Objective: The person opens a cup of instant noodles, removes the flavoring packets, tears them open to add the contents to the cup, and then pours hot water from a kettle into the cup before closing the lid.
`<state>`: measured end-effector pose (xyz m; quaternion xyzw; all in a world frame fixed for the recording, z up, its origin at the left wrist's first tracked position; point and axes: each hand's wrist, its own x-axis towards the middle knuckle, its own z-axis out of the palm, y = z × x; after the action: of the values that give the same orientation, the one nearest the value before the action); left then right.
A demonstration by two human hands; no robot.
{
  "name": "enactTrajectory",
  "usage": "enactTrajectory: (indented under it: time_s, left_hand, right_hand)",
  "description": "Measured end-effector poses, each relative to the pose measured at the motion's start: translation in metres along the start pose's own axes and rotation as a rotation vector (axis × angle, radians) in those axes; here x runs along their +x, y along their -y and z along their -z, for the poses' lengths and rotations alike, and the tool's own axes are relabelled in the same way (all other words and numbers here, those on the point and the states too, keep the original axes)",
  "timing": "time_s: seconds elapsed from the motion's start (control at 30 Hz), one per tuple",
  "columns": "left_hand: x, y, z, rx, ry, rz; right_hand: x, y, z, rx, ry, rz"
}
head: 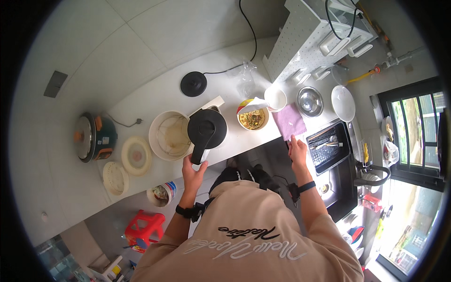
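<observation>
My left hand [193,174] is at the handle of an electric kettle [208,127] with a black lid, thumb on one side and fingers on the other. The kettle stands by the counter's front edge, and its lid hides the inside. My right hand [298,152] pinches the near edge of a pink cloth [289,121] that lies flat on the counter. Between the hands sits an instant noodle cup [253,120], its foil lid [255,105] peeled back over dry noodles and bits of topping. A white bowl [276,98] stands just behind it.
Left of the kettle are a large cream pot [169,135], a lid [136,155], a steamer tray [115,178] and a rice cooker [94,137]. The kettle base [193,84] trails a cord. A metal bowl [310,101] and a black sink [333,197] lie right. A red stool [144,229] stands below.
</observation>
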<state>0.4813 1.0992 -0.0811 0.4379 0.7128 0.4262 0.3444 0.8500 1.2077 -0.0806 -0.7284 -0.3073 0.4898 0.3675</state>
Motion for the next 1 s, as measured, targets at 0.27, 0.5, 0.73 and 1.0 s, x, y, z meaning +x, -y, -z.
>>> enactTrajectory:
  time_s: [0.27,0.5,0.73,1.0]
  left_hand:
    - [0.010,-0.005,-0.034,-0.422,-0.142,0.045]
    - [-0.005,-0.014,-0.034,-0.508,-0.251,0.075]
    - [-0.038,-0.069,-0.023,-0.480,-0.233,-0.035]
    - [-0.053,-0.115,-0.038,-0.392,-0.143,0.035]
  right_hand:
    - [-0.021,-0.041,0.059,0.067,-0.149,-0.115]
    - [-0.035,-0.062,0.097,0.055,-0.201,-0.147]
    - [-0.037,-0.085,0.136,0.117,-0.210,-0.171]
    - [-0.050,-0.100,0.182,0.105,-0.186,-0.074]
